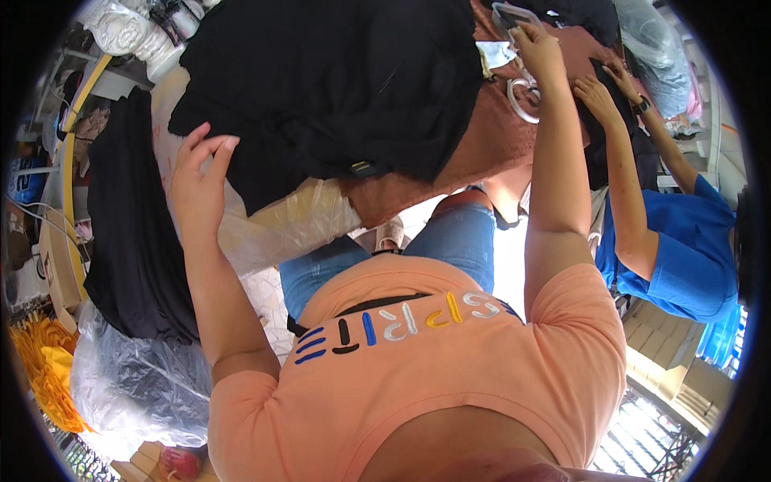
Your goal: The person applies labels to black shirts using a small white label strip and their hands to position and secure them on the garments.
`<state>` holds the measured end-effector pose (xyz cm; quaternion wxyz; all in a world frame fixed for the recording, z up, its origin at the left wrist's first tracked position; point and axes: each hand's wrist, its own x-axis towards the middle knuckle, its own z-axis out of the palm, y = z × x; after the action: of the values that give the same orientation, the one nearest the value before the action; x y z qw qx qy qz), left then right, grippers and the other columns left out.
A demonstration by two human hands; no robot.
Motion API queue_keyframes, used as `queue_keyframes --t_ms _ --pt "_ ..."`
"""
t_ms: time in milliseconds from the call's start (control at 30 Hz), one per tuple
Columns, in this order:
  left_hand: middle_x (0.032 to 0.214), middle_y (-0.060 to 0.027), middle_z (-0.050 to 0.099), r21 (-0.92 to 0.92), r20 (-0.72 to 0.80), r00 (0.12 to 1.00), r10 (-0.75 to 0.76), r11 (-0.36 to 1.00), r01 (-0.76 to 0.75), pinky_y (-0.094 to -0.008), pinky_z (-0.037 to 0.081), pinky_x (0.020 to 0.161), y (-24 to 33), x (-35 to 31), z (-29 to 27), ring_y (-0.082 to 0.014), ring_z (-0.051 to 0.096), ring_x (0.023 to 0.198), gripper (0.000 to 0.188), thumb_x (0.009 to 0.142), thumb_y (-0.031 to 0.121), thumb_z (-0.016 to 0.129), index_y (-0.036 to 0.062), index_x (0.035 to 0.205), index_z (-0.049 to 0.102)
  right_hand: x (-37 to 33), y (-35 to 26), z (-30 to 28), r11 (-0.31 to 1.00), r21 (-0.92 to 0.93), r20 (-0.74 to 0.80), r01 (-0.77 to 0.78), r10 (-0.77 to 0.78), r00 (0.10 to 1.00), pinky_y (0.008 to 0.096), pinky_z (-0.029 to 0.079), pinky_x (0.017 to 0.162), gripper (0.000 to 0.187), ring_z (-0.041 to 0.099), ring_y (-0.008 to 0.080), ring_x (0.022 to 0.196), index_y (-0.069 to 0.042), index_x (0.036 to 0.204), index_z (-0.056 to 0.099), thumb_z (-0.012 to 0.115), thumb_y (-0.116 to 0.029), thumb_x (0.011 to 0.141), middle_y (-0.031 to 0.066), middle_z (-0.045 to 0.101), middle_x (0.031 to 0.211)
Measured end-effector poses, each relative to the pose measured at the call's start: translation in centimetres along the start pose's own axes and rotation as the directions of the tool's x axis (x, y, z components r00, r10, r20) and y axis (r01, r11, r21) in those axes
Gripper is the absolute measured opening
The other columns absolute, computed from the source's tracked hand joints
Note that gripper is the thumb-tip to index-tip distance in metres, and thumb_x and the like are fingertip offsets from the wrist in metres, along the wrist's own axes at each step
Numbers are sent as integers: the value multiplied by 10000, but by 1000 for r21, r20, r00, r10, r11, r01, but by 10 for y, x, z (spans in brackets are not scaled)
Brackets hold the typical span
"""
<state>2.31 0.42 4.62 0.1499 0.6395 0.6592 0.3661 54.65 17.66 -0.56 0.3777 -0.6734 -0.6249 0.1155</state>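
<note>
A black garment (pixel 353 88) with a small dark label (pixel 364 169) near its lower edge lies spread over the work surface. My left hand (pixel 201 165) hovers at the garment's left side, thumb and fingers apart, holding nothing. Farther off to the right, my right hand (pixel 538 52) has its fingers curled at the edge of a small clear plastic container (pixel 504 14). Just below that hand, a white ring-shaped object (pixel 514 104) rests on brown cloth (pixel 490 153), partly behind my forearm.
At the right a co-worker in a blue shirt (pixel 683 249) has both hands on dark cloth (pixel 596 145). Black fabric (pixel 132 217) hangs on the left, above a clear plastic bag (pixel 144 386) and yellow cloth (pixel 48 361). Plastic-wrapped bundles (pixel 654 40) stand at the far right.
</note>
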Motion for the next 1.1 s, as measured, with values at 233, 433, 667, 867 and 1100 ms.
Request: queue_keyframes --t_ms 233,433,667,867,1100 --pt "1193 -76 609 -113 -2 991 135 985 -134 -363 391 976 27 -9 13 -249 538 1130 111 820 189 709 106 889 733 0 -75 10 975 -199 -186 96 -134 973 293 511 679 215 642 170 763 14 1038 638 618 -127 876 98 670 918" --pt "1108 -59 608 -215 29 877 480 859 -464 -359 387 961 88 -27 39 -237 532 1077 99 847 176 686 84 882 679 -153 -232 26 742 666 541 -69 -418 730 312 405 1006 436 506 170 1202 -15 1284 561 644 -223 910 109 561 1291" --pt "1050 -36 577 -944 278 813 511 -11 329 -411 263 1109 74 -18 -6 -237 497 1177 98 967 158 492 90 1030 525 -155 -233 -1 622 743 626 -249 -513 587 202 304 489 218 363 31 524 -29 957 701 593 -218 942 -71 438 567" --pt "912 5 538 -930 313 876 368 -70 362 -157 293 505 56 -27 12 -12 357 587 152 974 133 522 41 1092 547 -162 -220 29 821 496 246 282 -444 861 213 414 605 174 492 71 622 -25 955 689 577 -157 947 -48 575 681" --pt "939 -28 679 -877 357 930 94 376 299 -146 270 506 71 -52 36 13 381 595 332 916 158 640 41 1222 587 -161 -213 42 560 816 262 -146 -133 956 182 491 600 86 657 81 716 -48 929 665 648 -129 906 71 707 943"
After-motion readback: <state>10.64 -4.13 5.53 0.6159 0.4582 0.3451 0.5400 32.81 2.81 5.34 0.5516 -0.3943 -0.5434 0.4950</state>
